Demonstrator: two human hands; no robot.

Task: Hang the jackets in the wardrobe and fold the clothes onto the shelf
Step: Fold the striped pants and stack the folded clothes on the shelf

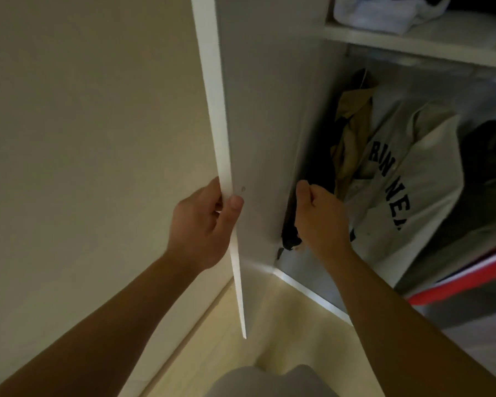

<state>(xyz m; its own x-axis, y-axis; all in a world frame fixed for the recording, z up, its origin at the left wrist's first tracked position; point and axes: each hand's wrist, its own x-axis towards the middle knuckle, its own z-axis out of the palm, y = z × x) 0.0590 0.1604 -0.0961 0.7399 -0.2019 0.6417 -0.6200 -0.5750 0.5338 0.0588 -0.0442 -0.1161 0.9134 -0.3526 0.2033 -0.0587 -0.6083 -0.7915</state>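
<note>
Gripping the door (pixel 258 138) by its front edge, the left hand (pixel 201 222) is clamping fingers on the outer face and thumb on the inner face, holding the panel swung wide. The right hand (pixel 318 213) is reaching into the wardrobe (pixel 307 116) with fingers curled around a dark garment (pixel 291 233) that is hanging close against the left side wall; how firmly it is pinching I cannot tell, but the cloth is bunching under the fingers.

The step in hand is probably the hanging one, with the dark garment being settled or straightened in its place. Other jackets are already hanging inside: a tan one (pixel 352 130) just beside it, then a cream jacket (pixel 407 179) with dark lettering, then a black one (pixel 487 156) at the right edge. Folded pale clothes (pixel 381 10) are sitting on the shelf (pixel 418 41) above.

The next move is likely calling for the dark garment to be released so it is hanging free, clear of the hinge side, before the door is swung.

Room is tight there: the garment is touching or nearly touching the side wall, and the bottom lip (pixel 312 293) of the wardrobe is running just under the right forearm. The floor (pixel 287 325) in front is giving space to step back, while the wall (pixel 83 138) is standing close behind the open door, limiting any further swing.
</note>
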